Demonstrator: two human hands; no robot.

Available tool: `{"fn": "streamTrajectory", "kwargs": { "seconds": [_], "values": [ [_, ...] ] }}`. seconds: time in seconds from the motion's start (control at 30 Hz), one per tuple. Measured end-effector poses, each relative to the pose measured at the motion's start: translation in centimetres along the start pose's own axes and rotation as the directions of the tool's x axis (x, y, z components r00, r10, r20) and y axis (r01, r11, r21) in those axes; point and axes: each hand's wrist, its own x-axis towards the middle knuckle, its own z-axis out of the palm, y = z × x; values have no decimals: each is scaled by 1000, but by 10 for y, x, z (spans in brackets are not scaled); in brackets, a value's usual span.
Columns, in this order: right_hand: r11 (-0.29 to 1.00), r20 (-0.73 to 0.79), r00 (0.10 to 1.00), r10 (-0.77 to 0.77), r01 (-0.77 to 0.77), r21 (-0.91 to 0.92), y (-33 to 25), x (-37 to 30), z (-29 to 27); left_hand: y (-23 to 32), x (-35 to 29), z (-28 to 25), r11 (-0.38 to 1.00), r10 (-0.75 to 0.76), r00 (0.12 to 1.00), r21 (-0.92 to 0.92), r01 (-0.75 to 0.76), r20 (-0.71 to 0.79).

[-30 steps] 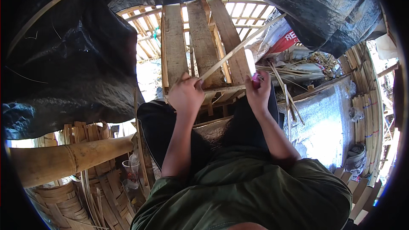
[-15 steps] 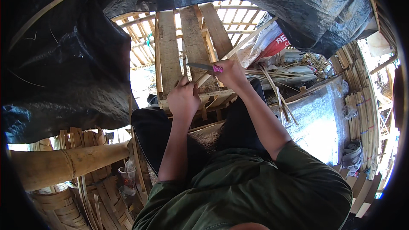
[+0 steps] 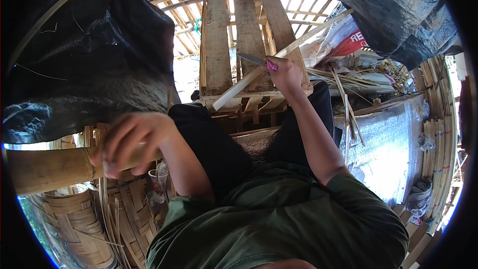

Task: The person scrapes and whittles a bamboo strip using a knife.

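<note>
At the far left hangs a crinkled black plastic sheet [image 3: 99, 65], and nearer, below it, lies a thick round bamboo pole [image 3: 45, 169]. A tall woven bamboo basket [image 3: 74, 224] stands near left. The person's left hand [image 3: 135, 139], blurred, is over the pole's right end with its fingers spread; from here I cannot tell whether they touch it. A clear plastic cup [image 3: 158, 180] sits just beside, to the right.

Well apart, the right hand [image 3: 289, 75] is above the worktop [image 3: 217, 45] of rough brown planks, closed around the pink handle [image 3: 272, 65] of a knife with a narrow grey blade [image 3: 251, 59] pointing left. A long, flat, pale bamboo strip [image 3: 239, 88] slants across the planks beneath that hand, its near left end poking past the worktop's edge; whether the fingers grip it too, I cannot tell. Farther right are a white-and-red sack [image 3: 323, 45] and, nearer, a shiny silvery sheet [image 3: 381, 144].
</note>
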Motion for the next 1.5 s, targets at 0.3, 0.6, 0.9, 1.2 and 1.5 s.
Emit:
{"fn": "streamTrajectory", "kwargs": {
  "seconds": [0.3, 0.6, 0.9, 1.2, 1.5],
  "values": [
    [1000, -103, 995, -12, 12, 1, 12, -6, 7, -20, 71, 12, 568, -87, 830, 657, 496, -551],
    [999, -101, 995, -10, 14, 38, 17, -8, 7, -60, 101, 107, 837, 28, 814, 459, 298, -580],
    [1000, -85, 996, 5, -3, 18, 14, -7, 5, -51, 136, 180, 883, 381, 887, 387, -266, -262],
    [1000, -67, 998, 0, 0, -6, 14, -6, 7, -49, 135, 160, 905, 336, 942, 281, -320, -10],
    [1000, -87, 996, -10, 10, -5, 19, -6, 12, -33, 107, 151, 986, 56, 851, 161, 34, -523]
  ]
}}
